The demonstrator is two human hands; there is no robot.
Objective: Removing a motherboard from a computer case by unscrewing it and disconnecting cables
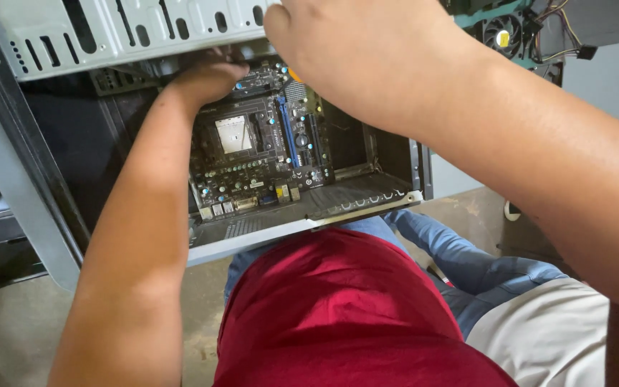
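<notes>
The motherboard (259, 154) sits inside the open computer case (30, 179), which lies across your lap with its opening facing up at you. It is a dark board with a square grey processor socket (233, 134) near its middle, a blue slot (289, 136) running along the socket's right side, and a row of small connectors along its near edge.

Your left hand (205, 77) reaches deep into the case and rests at the far edge of the motherboard, just under the perforated grey metal frame (109, 29). The fingers curl inward there, but they are tucked in shadow and you cannot tell whether they grip anything.

Your right hand (345, 50) comes in from above, close to the camera, over the far right corner of the board. Only its back shows; the fingers point down out of sight, so its hold cannot be told either.

The case's near wall (302, 226) presses against your red shirt (338, 308). To the right, blue jeans (467, 261) show beneath it. A cooling fan (503, 32) with coloured wires sits at the upper right, well apart from the board, over a concrete floor (8, 330).
</notes>
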